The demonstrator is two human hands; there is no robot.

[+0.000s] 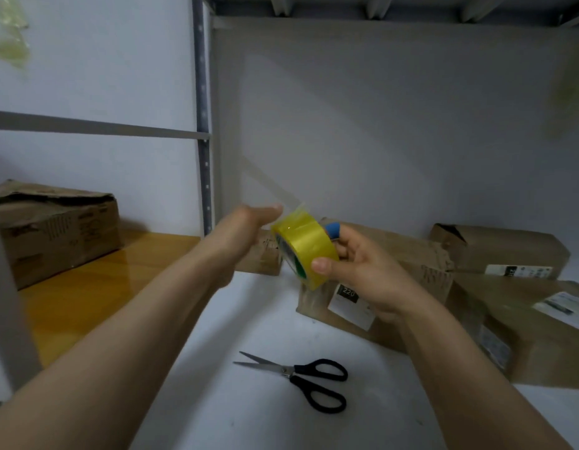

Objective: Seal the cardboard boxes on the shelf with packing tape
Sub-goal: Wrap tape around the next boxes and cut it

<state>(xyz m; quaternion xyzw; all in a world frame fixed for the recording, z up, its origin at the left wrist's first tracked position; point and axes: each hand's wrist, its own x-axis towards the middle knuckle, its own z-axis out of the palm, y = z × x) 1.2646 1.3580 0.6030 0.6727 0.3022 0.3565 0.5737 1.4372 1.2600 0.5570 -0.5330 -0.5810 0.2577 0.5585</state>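
Yellow, glossy and translucent, the packing tape roll (302,251) at dead centre, just above the white shelf (249,319), clamped between the thumb and curled fingers of the right hand (362,271). Pale strip (268,183) running off the roll toward 11 o'clock, past the left hand (246,235); thumb out, fingers hidden and blurred, hold on the strip impossible to tell.

Best done with the strip kept taut and flat, roll steady, sticky side off itself, enough length to span a seam before reaching for the scissors (301,375) at 6 o'clock.

Brown and creased, the labelled box (421,261) behind the roll; far box (499,248) at 3 o'clock, dark gap at one corner; near box (525,326) at 4 o'clock; crumpled box (54,228) at 9 o'clock.
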